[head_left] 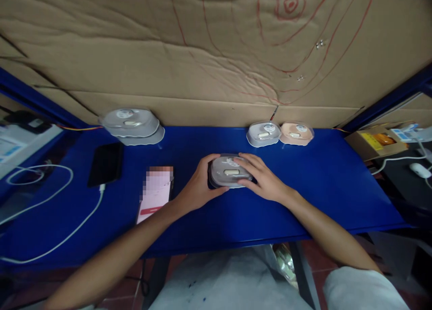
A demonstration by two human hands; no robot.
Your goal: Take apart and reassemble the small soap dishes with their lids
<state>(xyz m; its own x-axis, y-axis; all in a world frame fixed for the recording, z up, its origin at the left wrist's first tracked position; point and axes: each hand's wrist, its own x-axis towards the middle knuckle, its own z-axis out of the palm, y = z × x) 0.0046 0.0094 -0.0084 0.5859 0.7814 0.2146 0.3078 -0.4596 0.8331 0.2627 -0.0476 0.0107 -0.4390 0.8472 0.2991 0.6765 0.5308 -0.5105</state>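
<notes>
A grey oval box with a clear lid (229,177) sits between my hands at the middle of the blue table. Its lid carries a pale oblong piece and a round sticker. My left hand (202,184) wraps around the box's left end, thumb at the near side and fingers toward the far side. On the right end, my right hand (265,177) grips the box, with fingers spread over the lid and thumb at the near edge. The box's ends are partly hidden by my hands, and I cannot tell whether it touches the table.
Similar grey boxes (131,123) are stacked at the back left. Another grey box (263,134) and a peach box (297,134) stand at the back right. A lit phone (157,190), a dark phone (106,163) with a white cable (91,215), and a cardboard panel (135,71) surround the workspace.
</notes>
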